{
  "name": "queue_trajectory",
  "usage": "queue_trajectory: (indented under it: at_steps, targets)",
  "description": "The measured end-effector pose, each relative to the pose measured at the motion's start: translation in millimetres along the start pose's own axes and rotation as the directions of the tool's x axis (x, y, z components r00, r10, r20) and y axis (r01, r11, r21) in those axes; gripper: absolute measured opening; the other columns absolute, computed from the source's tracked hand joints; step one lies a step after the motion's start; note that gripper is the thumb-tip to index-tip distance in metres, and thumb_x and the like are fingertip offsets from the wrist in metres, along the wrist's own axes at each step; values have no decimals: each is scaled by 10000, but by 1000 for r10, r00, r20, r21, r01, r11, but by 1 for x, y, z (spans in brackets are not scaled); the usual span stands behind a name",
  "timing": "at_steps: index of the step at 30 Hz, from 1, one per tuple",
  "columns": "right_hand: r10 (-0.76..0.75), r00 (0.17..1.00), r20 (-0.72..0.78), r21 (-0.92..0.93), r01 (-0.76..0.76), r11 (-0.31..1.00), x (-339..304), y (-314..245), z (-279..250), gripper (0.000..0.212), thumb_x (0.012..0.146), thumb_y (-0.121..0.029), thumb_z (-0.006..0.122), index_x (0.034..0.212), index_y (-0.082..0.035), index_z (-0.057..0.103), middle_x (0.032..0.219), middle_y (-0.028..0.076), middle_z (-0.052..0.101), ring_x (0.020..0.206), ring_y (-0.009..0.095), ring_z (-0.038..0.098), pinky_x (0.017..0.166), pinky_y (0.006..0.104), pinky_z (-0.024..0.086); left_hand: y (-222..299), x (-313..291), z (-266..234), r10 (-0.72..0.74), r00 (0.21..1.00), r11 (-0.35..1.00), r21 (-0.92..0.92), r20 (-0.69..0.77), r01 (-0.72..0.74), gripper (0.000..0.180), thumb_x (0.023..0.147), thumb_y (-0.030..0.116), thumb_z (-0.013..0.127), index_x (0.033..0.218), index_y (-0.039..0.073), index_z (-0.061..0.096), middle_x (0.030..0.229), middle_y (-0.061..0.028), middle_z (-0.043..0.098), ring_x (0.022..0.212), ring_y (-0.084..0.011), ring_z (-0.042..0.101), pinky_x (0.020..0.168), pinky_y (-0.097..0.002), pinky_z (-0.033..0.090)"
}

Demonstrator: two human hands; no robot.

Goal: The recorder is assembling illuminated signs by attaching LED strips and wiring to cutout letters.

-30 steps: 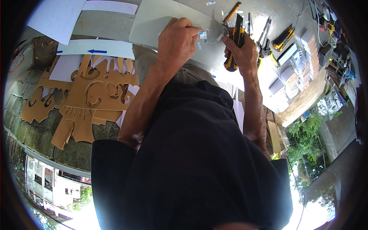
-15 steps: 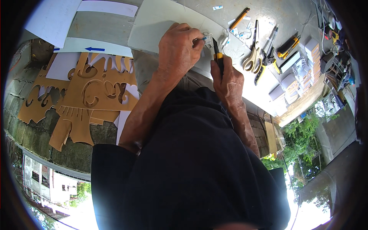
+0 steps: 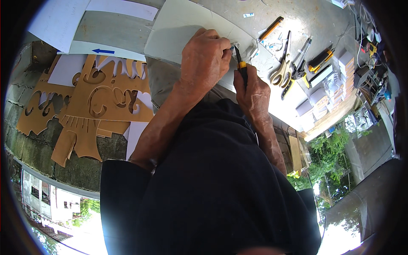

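Note:
My right hand (image 3: 253, 92) is wrapped around the black handle of a utility knife (image 3: 242, 68) with a yellow band. Its dark, narrow blade points away from me, with the tip close to my left fingertips. My left hand (image 3: 205, 56) is closed in a pinch over a whitish board (image 3: 170, 36). A small piece with a bit of blue (image 3: 232, 48) shows at those fingertips; most of it is hidden, so its kind is unclear. Just beyond lies a small white looped thing (image 3: 237, 44), like thin wire or strip. Whether the blade touches the piece, I cannot tell.
To the right lie an orange cutter (image 3: 271, 28), beige-handled scissors (image 3: 280, 74), yellow-black pliers (image 3: 304, 73) and a yellow-black knife (image 3: 321, 60). Small scraps (image 3: 276, 44) are scattered near them. Brown cut-out template sheets (image 3: 110, 100) lie at the left, below a white strip with a blue arrow (image 3: 103, 51).
My left hand has shifted slightly right, bringing its fingertips nearer the knife blade. The right hand keeps its grip, almost in place. The whole view has shifted slightly.

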State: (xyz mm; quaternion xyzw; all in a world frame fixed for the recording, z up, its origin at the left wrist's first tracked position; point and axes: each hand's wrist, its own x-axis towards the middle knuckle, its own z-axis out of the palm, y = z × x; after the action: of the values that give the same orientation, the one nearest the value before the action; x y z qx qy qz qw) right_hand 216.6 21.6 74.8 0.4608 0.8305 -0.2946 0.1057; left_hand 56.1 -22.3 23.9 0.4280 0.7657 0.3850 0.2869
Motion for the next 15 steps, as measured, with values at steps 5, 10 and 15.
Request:
queue_trajectory:
  at_steps: [5,10,15]
  targets:
    - [-11,1000,-9,-16,11,1000,1,2,0,259,939,-176,665,1102,-22,535,705,164,687,568,347,681,496,434,524,1,1,-1,5,1000,1000,-8,-8,-5,171,683,28,822,842,44,760,822,-86,678,770,-264,655,677,-360,532]
    - [-13,1000,7,-2,13,1000,4,-2,-5,231,943,-183,660,1062,-26,539,694,159,684,557,352,675,498,439,522,-1,1,2,-5,1000,1000,-28,-8,4,68,711,67,778,746,58,720,747,-80,595,779,-269,615,663,-388,532]
    - [16,997,69,-68,-11,998,7,-6,-12,215,948,-199,653,994,-37,520,688,161,674,555,354,673,506,450,523,0,2,3,-16,1000,999,-44,-18,15,73,705,52,781,740,52,717,743,-83,596,779,-271,616,664,-389,532]
